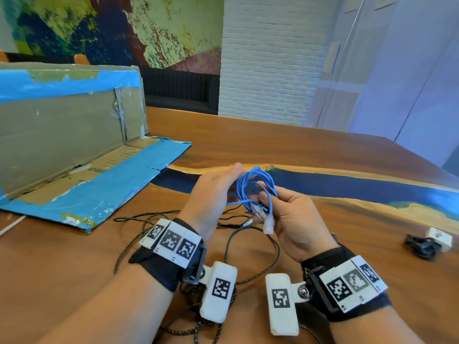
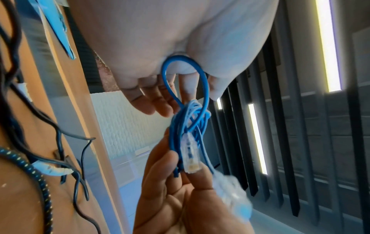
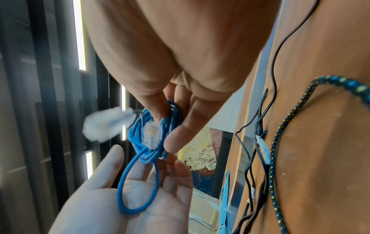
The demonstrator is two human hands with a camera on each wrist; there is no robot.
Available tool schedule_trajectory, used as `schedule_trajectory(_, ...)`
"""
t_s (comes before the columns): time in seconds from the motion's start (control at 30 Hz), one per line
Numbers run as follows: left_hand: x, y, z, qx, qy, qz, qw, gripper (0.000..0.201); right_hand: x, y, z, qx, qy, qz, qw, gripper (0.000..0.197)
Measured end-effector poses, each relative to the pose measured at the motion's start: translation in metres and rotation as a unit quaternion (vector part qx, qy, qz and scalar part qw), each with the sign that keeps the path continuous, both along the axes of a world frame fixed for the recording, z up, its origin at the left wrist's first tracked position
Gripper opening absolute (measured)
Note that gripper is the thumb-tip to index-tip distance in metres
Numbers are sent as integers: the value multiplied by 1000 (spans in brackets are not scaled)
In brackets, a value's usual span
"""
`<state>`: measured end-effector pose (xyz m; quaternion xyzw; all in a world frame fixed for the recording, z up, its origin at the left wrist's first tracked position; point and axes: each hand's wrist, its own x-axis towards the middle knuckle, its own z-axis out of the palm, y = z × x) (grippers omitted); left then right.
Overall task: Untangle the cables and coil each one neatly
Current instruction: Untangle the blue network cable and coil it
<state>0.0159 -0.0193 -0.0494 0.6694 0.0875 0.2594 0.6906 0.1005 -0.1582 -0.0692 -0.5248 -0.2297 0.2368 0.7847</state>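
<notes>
The thin blue network cable (image 1: 255, 188) with clear plastic plugs is held above the wooden tabletop (image 1: 310, 150), gathered into a small bundle of loops between both hands. The right hand (image 1: 291, 219) pinches the bundle between thumb and fingers, one clear plug (image 2: 190, 156) lying against the strands and the other dangling blurred below. The left hand (image 1: 211, 197) has its grip spread, fingers straight, with one loose loop (image 3: 138, 186) lying across the palm.

To finish this coil well, I judge the loose loop should be matched in size to the others and laid flat on the bundle without a twist, while the right pinch keeps the strands from springing apart; the dangling plug end can then wrap the waist.

Under the wrists lie a black braided cable with yellow flecks (image 1: 258, 254) and thin black wires (image 1: 149, 217), so lowering the coil there risks re-snagging. The taped cardboard box (image 1: 74, 135) crowds the left; open wood lies to the right, short of a coiled black cable with a white adapter (image 1: 427, 244).
</notes>
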Motion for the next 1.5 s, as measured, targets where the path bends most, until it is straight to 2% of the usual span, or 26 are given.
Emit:
schedule_trajectory(0.07,0,1,0,33,-19,-1,999,24,2,-1,0,-7,3,-10,1000,18)
schedule_trajectory(0.2,2,5,-4,98,-28,-27,994,65,2,-2,-1,-27,-1,-11,1000,20)
schedule_trajectory(0.27,2,5,-6,124,-30,-21,992,71,1,0,-2,-37,-8,-14,999,20)
schedule_trajectory(0.37,1,5,-6,123,-37,-5,992,64,1,1,-3,-60,-25,-15,998,20)
schedule_trajectory(0.57,2,-3,-8,84,-94,22,992,24,1,2,-3,-69,-32,-17,997,19)
schedule_trajectory(0.63,3,-6,-10,84,-105,33,990,22,1,3,-2,-67,-27,-26,997,18)
schedule_trajectory(0.73,6,-7,-13,62,-74,44,994,20,-1,3,-1,-73,-30,-24,997,16)
schedule_trajectory(0.83,8,-5,-12,61,-89,103,989,20,0,2,-2,-81,-15,-33,996,15)
schedule_trajectory(0.93,9,3,-4,-6,-131,144,981,23,6,-3,-1,-81,5,-42,996,15)
schedule_trajectory(1.03,8,8,-1,-103,-144,121,977,26,8,-6,3,-85,-16,-27,996,16)
schedule_trajectory(1.2,10,24,0,-173,-83,133,972,25,3,-2,2,-100,-54,24,993,22)
schedule_trajectory(1.33,9,29,-5,-206,1,88,975,17,0,-5,1,-107,-111,60,986,26)
schedule_trajectory(1.5,6,22,-10,-169,88,46,981,21,-1,-8,4,-121,-145,68,980,26)
